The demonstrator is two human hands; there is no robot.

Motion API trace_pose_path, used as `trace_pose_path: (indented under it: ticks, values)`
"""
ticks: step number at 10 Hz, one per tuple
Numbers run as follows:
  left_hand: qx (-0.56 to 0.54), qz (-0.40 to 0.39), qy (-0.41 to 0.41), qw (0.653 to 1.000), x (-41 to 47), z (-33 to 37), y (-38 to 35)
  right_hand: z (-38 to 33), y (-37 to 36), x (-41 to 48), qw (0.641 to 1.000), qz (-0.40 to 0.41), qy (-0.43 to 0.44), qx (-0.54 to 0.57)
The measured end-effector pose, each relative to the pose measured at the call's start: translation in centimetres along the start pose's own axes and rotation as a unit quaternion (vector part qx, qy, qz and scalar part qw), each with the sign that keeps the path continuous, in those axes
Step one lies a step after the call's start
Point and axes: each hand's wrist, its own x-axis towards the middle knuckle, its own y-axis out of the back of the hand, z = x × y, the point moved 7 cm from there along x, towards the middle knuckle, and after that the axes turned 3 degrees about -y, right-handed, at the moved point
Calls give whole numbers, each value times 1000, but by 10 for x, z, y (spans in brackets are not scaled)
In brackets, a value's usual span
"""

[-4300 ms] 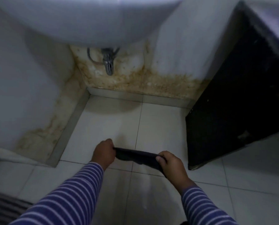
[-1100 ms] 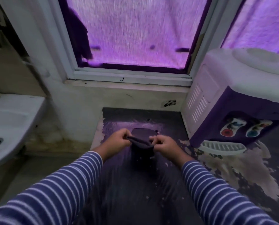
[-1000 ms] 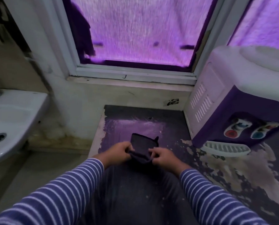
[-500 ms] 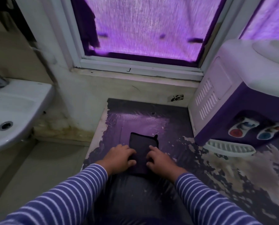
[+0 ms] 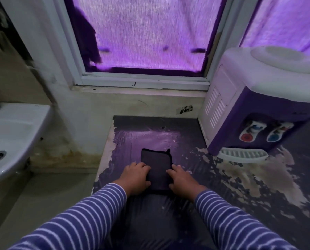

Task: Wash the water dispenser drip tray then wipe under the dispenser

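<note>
Head view: I note left hand (image 5: pixel 136 175) and right hand (image 5: pixel 182 179) pressing flat on the cloth (image 5: pixel 157 165), with the drip tray (image 5: pixel 243 155) far-right, long axis left-right, nearer my right.

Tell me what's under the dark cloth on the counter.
The dark cloth lies flat on the peeling dark countertop, with the left hand and right hand resting on its sides. The patch directly beneath is covered and unseen.

Purple-lit frosted window (image 5: pixel 147 33), stained wall (image 5: pixel 89 120), white sink (image 5: pixel 11 134) left.
</note>
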Motion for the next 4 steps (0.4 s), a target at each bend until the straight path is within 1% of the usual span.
trace_pose_path:
  ticks: [2, 4]
  values:
    - [-3, 26, -14, 1000, 7, 13, 24, -1, 27, -11, 998, 54, -24, 38]
    - [7, 70, -40, 997, 7, 47, 64, 11, 74, -29, 990, 128, -32, 57]
